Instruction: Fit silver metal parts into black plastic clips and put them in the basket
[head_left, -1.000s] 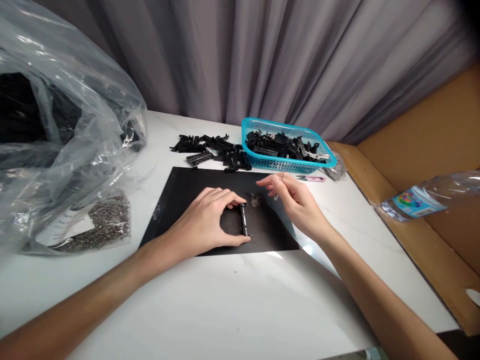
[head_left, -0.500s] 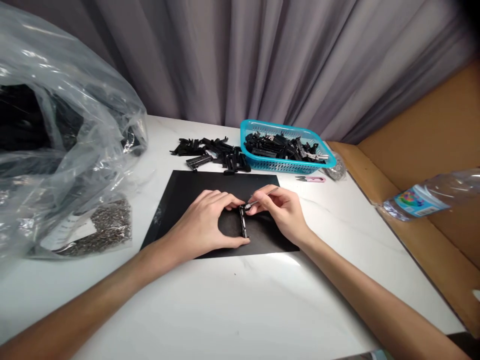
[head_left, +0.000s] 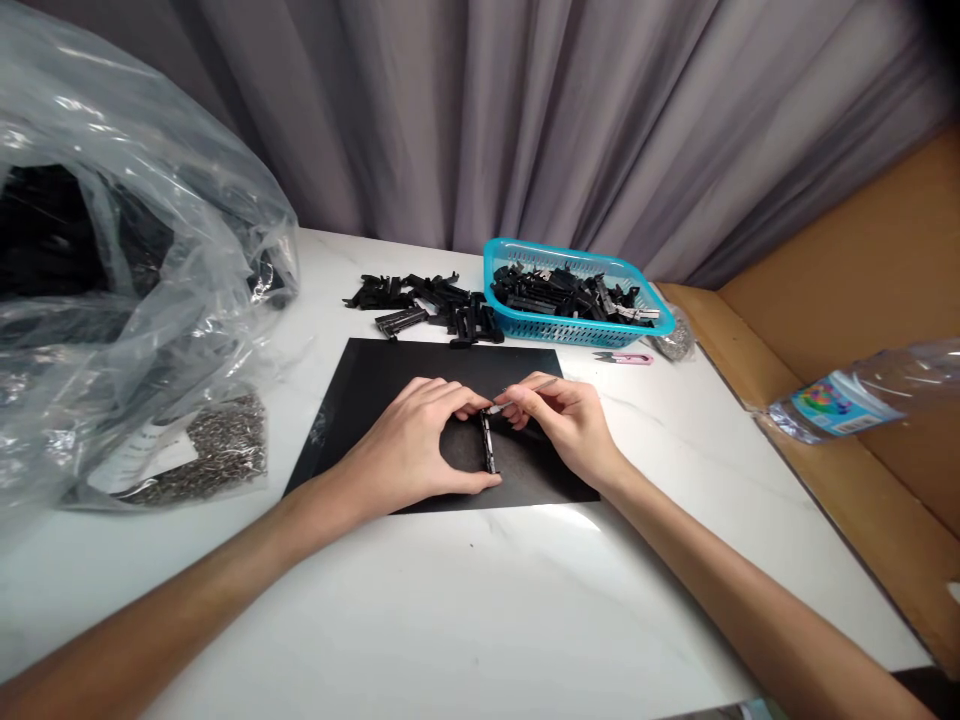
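Note:
My left hand (head_left: pixel 412 440) grips a narrow black plastic part (head_left: pixel 489 445) by its two ends, thumb at the near end and fingertips at the far end. The part stands over a black mat (head_left: pixel 405 360) and has a shiny strip along it. At its far end, my right hand (head_left: pixel 566 420) pinches a small, thin, light-grey piece (head_left: pixel 504 406) between thumb and fingers. The tip of that piece meets the black part's far end. My fingers partly cover it, so its exact kind cannot be made out.
Similar black parts (head_left: pixel 427 300) lie loose behind the mat, and more fill a blue basket (head_left: pixel 570 330). Pink-handled thread snips (head_left: pixel 626 358) lie nearby. On the left are a large clear bag (head_left: pixel 225 200) and a bag of small metal pieces (head_left: pixel 225 450); on the right, a plastic bottle (head_left: pixel 840 403) and cardboard (head_left: pixel 847 260).
My right fingers and the light-grey piece have shifted slightly at the far end of the black part. My left hand keeps its hold. The whole view has moved a little.

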